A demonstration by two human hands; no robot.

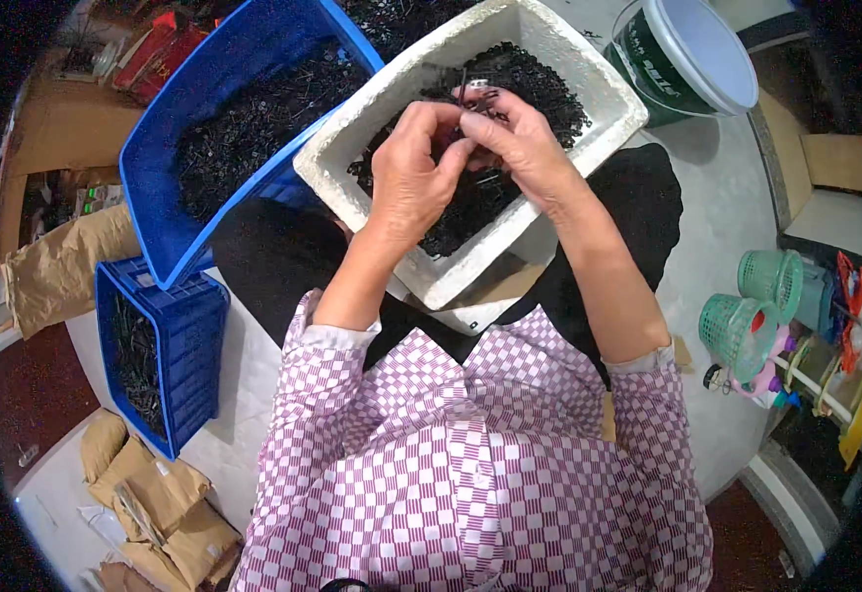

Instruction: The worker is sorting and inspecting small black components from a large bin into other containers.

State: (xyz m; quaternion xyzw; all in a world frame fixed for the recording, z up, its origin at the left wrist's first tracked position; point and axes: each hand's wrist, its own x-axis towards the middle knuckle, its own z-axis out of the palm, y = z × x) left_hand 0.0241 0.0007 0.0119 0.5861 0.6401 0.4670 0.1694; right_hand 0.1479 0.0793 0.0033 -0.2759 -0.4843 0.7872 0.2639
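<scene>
My left hand (413, 178) and my right hand (522, 143) meet over a white foam box (321, 158). Their fingertips are pinched together around a thin dark screw-like piece (464, 87), whose upper end sticks up between them; my fingers hide the rest. Something silvery, perhaps a ring, shows by the right fingers. Beneath the hands, the box holds a heap of small black ring-like parts (549, 94). To its left, a large blue bin (140, 187) is tilted toward it, with many black screws (244, 128) inside.
A smaller blue crate (189, 345) with long dark pieces stands at the left. Brown paper sacks (170, 503) lie at the lower left. A green and white bucket (682, 69) stands far right, green mesh baskets (732, 331) at the right.
</scene>
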